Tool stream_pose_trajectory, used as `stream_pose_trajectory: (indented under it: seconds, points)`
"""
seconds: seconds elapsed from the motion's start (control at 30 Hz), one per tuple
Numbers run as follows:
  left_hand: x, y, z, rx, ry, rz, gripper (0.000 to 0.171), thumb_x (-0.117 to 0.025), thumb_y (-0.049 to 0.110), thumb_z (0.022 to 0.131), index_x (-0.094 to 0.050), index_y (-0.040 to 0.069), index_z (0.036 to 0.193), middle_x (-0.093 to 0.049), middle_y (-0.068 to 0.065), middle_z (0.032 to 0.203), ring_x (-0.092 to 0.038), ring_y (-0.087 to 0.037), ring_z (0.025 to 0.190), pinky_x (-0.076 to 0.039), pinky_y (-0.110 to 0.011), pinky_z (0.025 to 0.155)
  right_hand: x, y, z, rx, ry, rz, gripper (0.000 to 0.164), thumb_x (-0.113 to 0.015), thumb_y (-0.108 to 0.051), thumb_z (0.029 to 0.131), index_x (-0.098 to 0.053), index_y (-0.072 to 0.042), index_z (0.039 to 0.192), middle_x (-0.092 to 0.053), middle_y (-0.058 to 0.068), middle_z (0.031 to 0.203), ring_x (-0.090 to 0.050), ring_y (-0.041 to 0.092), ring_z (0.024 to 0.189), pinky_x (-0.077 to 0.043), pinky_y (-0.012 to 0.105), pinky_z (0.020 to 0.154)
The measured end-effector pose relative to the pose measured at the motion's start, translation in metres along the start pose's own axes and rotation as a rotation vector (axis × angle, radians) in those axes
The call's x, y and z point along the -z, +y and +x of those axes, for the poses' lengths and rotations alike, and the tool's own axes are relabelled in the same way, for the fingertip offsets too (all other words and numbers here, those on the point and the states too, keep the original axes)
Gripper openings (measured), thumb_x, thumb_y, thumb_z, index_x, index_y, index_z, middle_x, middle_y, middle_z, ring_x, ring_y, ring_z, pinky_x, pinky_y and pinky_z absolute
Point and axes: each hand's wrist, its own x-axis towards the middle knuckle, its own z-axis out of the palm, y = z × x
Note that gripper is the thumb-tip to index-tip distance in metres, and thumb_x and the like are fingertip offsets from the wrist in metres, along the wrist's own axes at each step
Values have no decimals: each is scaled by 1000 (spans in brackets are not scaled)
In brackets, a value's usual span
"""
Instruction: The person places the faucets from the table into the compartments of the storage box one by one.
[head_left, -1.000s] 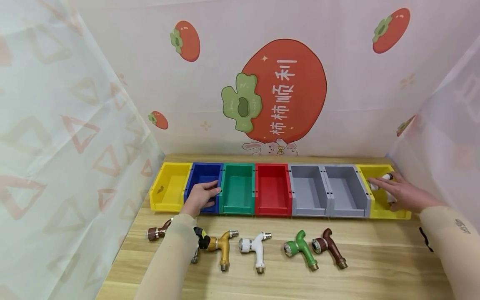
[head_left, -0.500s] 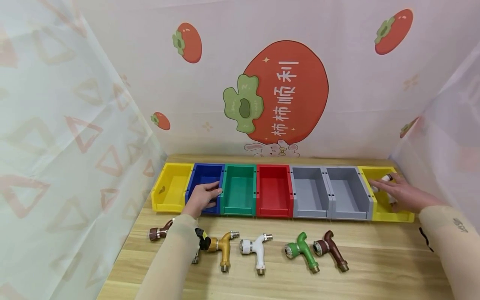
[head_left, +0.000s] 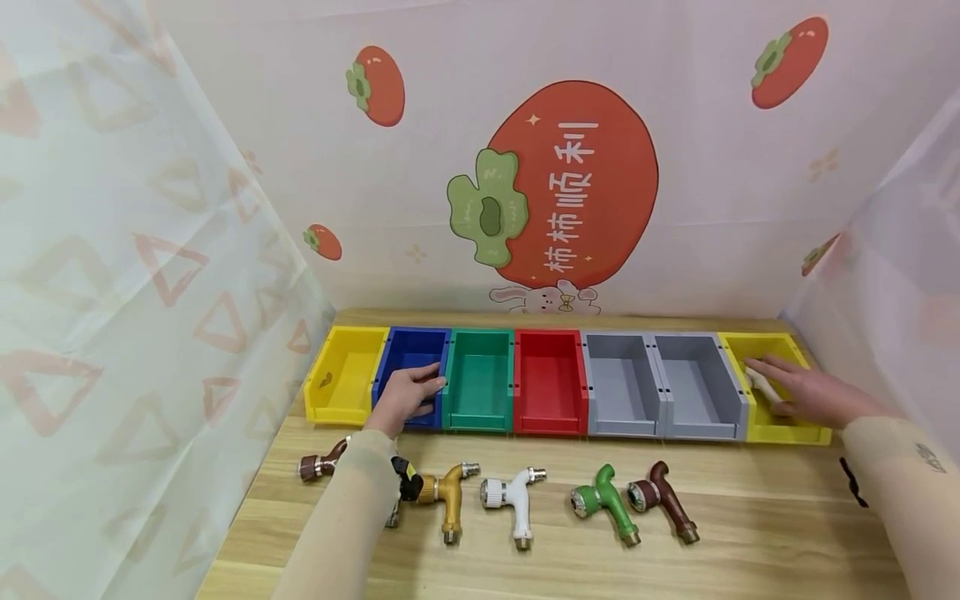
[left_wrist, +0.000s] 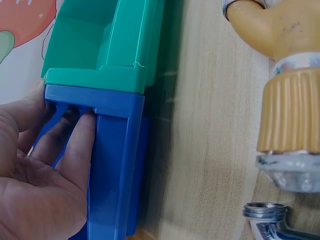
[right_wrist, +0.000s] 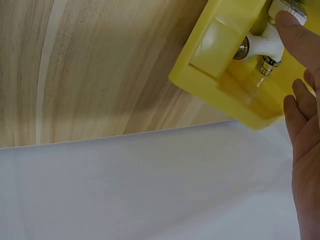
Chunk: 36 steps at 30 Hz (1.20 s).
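Note:
A white faucet (right_wrist: 272, 44) with metal ends lies in the yellow bin (head_left: 787, 433) at the far right of the row. My right hand (head_left: 813, 390) is over it, covering part of it in the head view. In the right wrist view the thumb overlaps the metal-capped knob, while the other fingers stand away from the faucet. At the blue bin (left_wrist: 112, 165), my left hand (head_left: 405, 396) rests on the right-hand wall, fingertips against the inner side just below the rim. The green bin (left_wrist: 95, 77) adjoins that wall.
A red bin (head_left: 549, 425), two grey bins (head_left: 693, 429) and another yellow bin (head_left: 337, 414) complete the row. In front lie gold (head_left: 450, 500), white (head_left: 519, 504), green (head_left: 611, 504) and dark brown (head_left: 667, 500) faucets. My left sleeve partly hides another brown faucet (head_left: 318, 465).
The white faucet has turned and settled lower in the right yellow bin, and my right hand's fingers have loosened around it. My left hand stays at the blue bin.

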Motion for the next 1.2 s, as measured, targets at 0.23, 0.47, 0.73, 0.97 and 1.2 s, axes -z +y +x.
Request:
stream_pose_trajectory:
  seconds: [0.23, 0.47, 0.73, 0.97, 1.2]
  points:
    - [1, -1, 1, 2, -3, 1, 56, -67, 26, 101, -49, 21, 154, -49, -10, 155, -52, -31, 138, -51, -52, 105, 5, -10, -9, -65, 53, 22, 75, -73, -16, 94, -35, -4, 157, -48, 38, 142, -56, 59, 118, -50, 68, 92]
    - [2, 0, 0, 0, -8, 9, 55, -67, 26, 101, -50, 22, 154, -51, -10, 154, -54, -30, 136, -52, -50, 104, 7, -17, -17, -69, 110, 31, 81, -76, -18, 93, -32, -11, 160, -51, 36, 141, -52, 60, 120, -48, 72, 90]
    - [2, 0, -1, -4, -5, 8, 56, -67, 26, 101, -50, 21, 154, -52, -10, 153, -55, -30, 136, -52, -50, 103, 8, -29, -23, 19, 201, 113, 90, -82, -14, 86, -33, -20, 162, -50, 34, 143, -43, 64, 127, -35, 77, 102]
    - [3, -1, 1, -6, -5, 12, 56, -67, 27, 101, -49, 21, 154, -51, -10, 153, -55, -30, 136, -52, -50, 103, 2, -52, -24, 119, 258, 79, 92, -84, -20, 84, -35, -20, 161, -40, 20, 159, -20, 38, 154, -3, 46, 128]
    - [2, -1, 2, -4, -9, 8, 56, -67, 26, 101, -50, 21, 154, -52, -10, 153, -55, -30, 136, -52, -50, 103, -5, -76, -23, 262, 284, -38, 109, -93, -35, 69, -36, -16, 160, -22, 0, 170, 4, 8, 154, 9, 25, 123]
